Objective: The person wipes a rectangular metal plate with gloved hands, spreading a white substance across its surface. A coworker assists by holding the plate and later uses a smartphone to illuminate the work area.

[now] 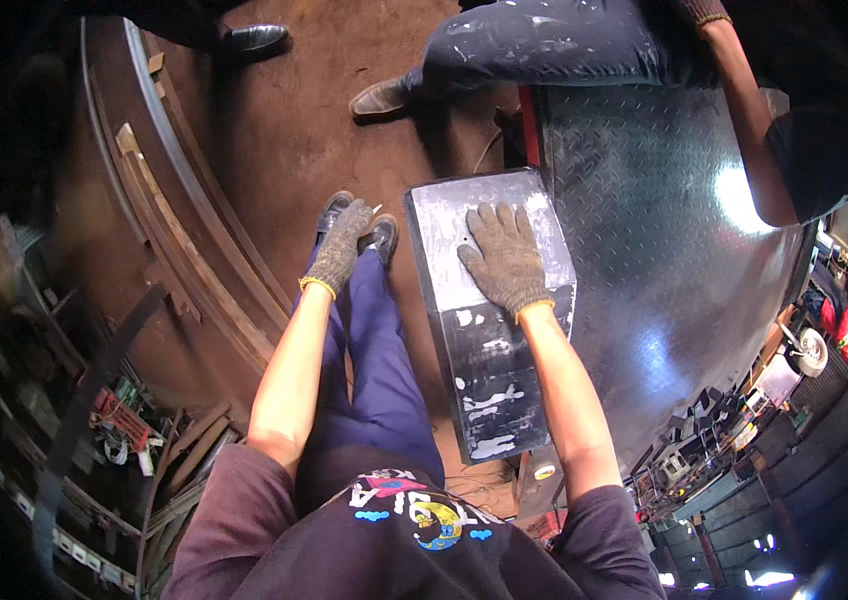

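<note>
My right grip (506,255) lies spread flat, grasping nothing, on the mid-frame black panel (489,345), long axis running up-frame; my left grip (341,243), frame-left, pinches a white piece (377,209).

A brown floor (314,110) fills the upper middle of the frame, bearing the wearer's dark shoes (381,238) near the centre and a brown shoe (381,99) above them. Long strips of wood (194,270) lie on it at upper left. Right of centre spreads a dark tread-plate platform (634,240); a scuffed panel (452,200) stands along its left edge, its support hidden.
</note>
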A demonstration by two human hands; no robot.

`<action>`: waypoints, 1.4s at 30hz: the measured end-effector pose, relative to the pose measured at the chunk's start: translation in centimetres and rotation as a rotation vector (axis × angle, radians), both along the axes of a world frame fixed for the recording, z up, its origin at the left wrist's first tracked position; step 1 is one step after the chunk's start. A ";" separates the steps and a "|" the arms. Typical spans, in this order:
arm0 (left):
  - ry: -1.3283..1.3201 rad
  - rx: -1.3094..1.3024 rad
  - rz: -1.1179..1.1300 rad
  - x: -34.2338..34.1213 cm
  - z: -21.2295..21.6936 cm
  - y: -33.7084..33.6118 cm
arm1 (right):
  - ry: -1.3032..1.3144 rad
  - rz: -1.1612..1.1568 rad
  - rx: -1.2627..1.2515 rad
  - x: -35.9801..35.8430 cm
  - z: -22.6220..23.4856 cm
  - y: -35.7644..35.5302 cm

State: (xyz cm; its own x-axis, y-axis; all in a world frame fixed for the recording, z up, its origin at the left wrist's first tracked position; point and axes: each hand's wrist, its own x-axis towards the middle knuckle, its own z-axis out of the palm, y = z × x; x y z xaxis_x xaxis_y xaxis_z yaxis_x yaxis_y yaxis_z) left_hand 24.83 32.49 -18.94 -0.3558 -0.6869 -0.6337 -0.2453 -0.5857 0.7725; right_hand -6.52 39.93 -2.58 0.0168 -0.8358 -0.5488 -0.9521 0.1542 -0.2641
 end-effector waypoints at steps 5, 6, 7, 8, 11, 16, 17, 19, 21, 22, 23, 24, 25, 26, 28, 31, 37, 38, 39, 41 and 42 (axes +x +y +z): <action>0.115 0.263 0.136 -5.1 4.0 -1.7 | -0.046 0.053 -0.024 2.2 2.1 0.6; 0.131 0.238 0.121 -5.0 3.9 -1.9 | -0.081 0.040 -0.012 2.2 2.1 0.4; 0.148 0.210 0.106 -5.0 3.8 -2.1 | -0.116 0.026 -0.001 2.3 2.2 0.1; 0.170 0.198 0.110 -5.0 3.7 -2.1 | -0.089 -0.021 0.058 1.4 2.3 -0.5; 0.216 0.122 0.009 -7.0 5.5 -2.7 | 0.066 -0.237 0.007 -0.5 2.3 -1.3; -0.100 -0.222 -0.447 -10.3 8.0 -2.8 | -0.319 -0.122 -0.021 3.6 4.9 0.9; -0.161 -0.360 -0.514 -11.7 9.7 -2.2 | -0.263 -0.205 -0.052 3.3 5.4 2.5; -0.302 -0.635 -0.637 -13.4 12.4 -0.3 | -0.056 -0.429 -0.086 1.0 6.8 4.9; -0.220 -0.919 -0.840 -14.9 12.9 3.9 | 0.213 -0.712 -0.165 -3.5 6.4 8.7; -0.246 -0.862 -0.923 -16.5 14.3 4.1 | 0.338 -0.857 -0.236 -4.8 4.5 11.8; -0.273 -0.800 -1.010 -18.1 16.8 3.4 | 0.188 -1.053 -0.333 -5.0 3.5 12.7; -0.305 -0.740 -1.094 -19.1 18.1 3.1 | 0.032 -1.243 -0.436 -5.4 2.3 12.7; -0.344 -0.752 -1.084 -20.0 17.4 2.7 | -0.139 -1.426 -0.552 -5.9 0.7 12.5; -0.380 -0.765 -1.075 -21.1 16.1 1.9 | 0.127 -1.227 -0.313 -6.0 -0.8 12.8; -0.463 -0.823 -0.954 -23.5 12.1 -1.0 | 0.110 -1.272 -0.322 -5.1 -1.3 11.0; -0.593 -0.902 -0.878 -26.2 8.8 -3.2 | 0.195 -1.203 -0.252 -4.5 -0.1 9.6; -0.459 -0.794 -1.178 -23.5 14.3 -0.3 | 0.152 -1.244 -0.291 -4.9 0.3 10.8; -0.457 -0.772 -1.224 -23.9 14.2 -0.8 | 0.162 -1.245 -0.342 -5.3 -0.9 10.3; -0.484 -0.979 -1.108 -22.7 10.6 -0.4 | 0.163 -1.222 -0.329 -4.4 -0.3 10.6; -0.576 -0.939 -1.054 -25.4 7.4 -2.7 | 0.197 -1.174 -0.383 -5.0 -1.0 10.1; -0.566 -0.927 -1.048 -25.7 7.5 -2.8 | 0.188 -1.200 -0.356 -4.6 -0.6 10.3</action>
